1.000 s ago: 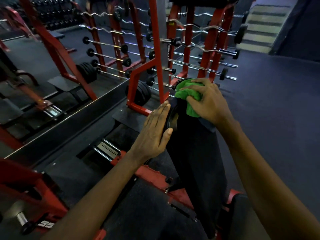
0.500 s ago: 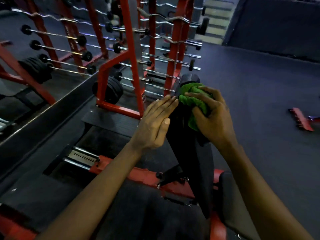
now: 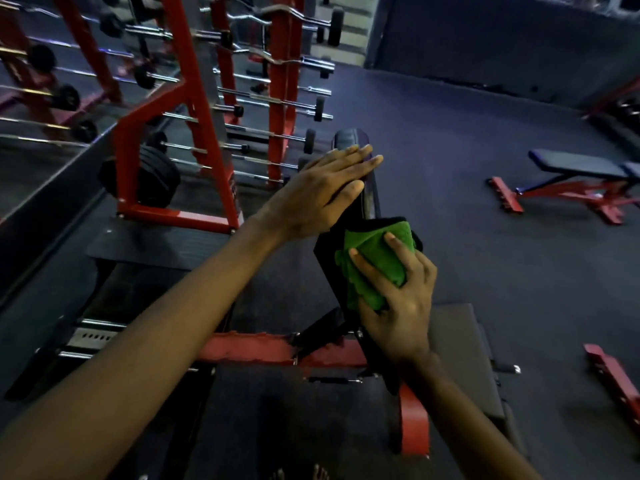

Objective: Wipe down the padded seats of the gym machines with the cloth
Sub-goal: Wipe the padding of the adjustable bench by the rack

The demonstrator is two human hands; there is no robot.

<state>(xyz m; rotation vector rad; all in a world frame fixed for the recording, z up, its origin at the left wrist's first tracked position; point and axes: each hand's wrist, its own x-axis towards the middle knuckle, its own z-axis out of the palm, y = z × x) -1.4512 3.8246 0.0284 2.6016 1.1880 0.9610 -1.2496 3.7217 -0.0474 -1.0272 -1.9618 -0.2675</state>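
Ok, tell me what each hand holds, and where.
Right hand grips the green cloth by its bunched middle, pressing it to the black pad. Left hand holds nothing; it rests flat against the pad's top.

Single view, head-worn, wide-angle. Faces forward and steeply down from standing height. Upright pad (image 3: 331, 271) sits close, near centre. Barbell rack (image 3: 280, 81) far left, flat bench (image 3: 581, 166) far right.

the left hand (image 3: 322, 192) rests flat on the upper part of the upright pad (image 3: 348, 140). the right hand (image 3: 398, 303) is lower down, holding the cloth (image 3: 377, 258) against it. the barbell rack (image 3: 280, 81) stands behind and left, and a bench (image 3: 581, 168) lies well apart on the right.
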